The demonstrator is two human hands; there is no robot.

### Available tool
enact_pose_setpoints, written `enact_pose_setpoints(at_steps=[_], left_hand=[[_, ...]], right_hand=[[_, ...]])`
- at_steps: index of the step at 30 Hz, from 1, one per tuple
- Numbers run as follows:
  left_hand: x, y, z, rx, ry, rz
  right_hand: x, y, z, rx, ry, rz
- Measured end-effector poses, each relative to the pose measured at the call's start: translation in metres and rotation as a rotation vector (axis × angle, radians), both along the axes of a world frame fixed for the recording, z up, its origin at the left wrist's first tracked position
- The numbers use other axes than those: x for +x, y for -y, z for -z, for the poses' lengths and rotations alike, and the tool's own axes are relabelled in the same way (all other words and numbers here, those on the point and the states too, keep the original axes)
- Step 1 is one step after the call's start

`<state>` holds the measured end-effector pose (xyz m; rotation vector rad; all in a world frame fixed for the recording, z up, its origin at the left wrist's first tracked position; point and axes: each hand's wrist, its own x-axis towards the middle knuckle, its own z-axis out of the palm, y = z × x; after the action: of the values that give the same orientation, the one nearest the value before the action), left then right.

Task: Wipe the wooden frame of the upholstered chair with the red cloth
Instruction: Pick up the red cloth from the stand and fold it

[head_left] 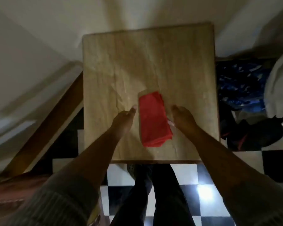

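Observation:
A folded red cloth [153, 118] lies on a square wooden table top [137, 66], toward its near edge. My left hand [123, 119] hovers just left of the cloth with fingers extended, holding nothing. My right hand [183, 117] is at the cloth's right edge, fingers apart; whether it touches the cloth I cannot tell. At the lower left corner, a brown wooden rail [44, 126] beside pinkish upholstery [10, 198] may be part of the chair. The frame is blurred.
A black-and-white checkered floor [183, 185] runs under the table, with my legs [153, 193] standing at its near edge. A pile of dark blue and white fabric and bags [245, 95] sits to the right. A pale wall [39, 30] is behind.

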<state>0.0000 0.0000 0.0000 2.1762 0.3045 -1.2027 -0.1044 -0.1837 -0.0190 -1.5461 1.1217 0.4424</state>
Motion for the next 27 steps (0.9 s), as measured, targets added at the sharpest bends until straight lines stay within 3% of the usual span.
enact_pose_setpoints(at_steps=[2,6,11,15,19,27], left_hand=[[-0.010,0.005,0.027,0.006,-0.009,0.049],[-0.030,0.012,0.062,0.015,0.025,-0.095],[-0.028,0.014,0.079,0.042,0.042,-0.118],[-0.029,0.006,0.076,-0.043,-0.001,-0.171],[-0.038,-0.009,0.059,-0.146,-0.082,-0.285],[-0.062,-0.090,0.008,-0.275,-0.034,-0.464]], right_hand=[[-0.001,-0.004,0.021,-0.017,-0.034,-0.047],[-0.005,-0.017,0.053,-0.114,-0.018,-0.113],[-0.002,-0.025,0.071,-0.113,-0.004,-0.125],[-0.005,-0.027,0.072,-0.124,0.018,-0.135],[-0.008,-0.040,0.059,-0.001,0.037,-0.098],[-0.006,-0.105,0.015,0.128,0.088,-0.156]])
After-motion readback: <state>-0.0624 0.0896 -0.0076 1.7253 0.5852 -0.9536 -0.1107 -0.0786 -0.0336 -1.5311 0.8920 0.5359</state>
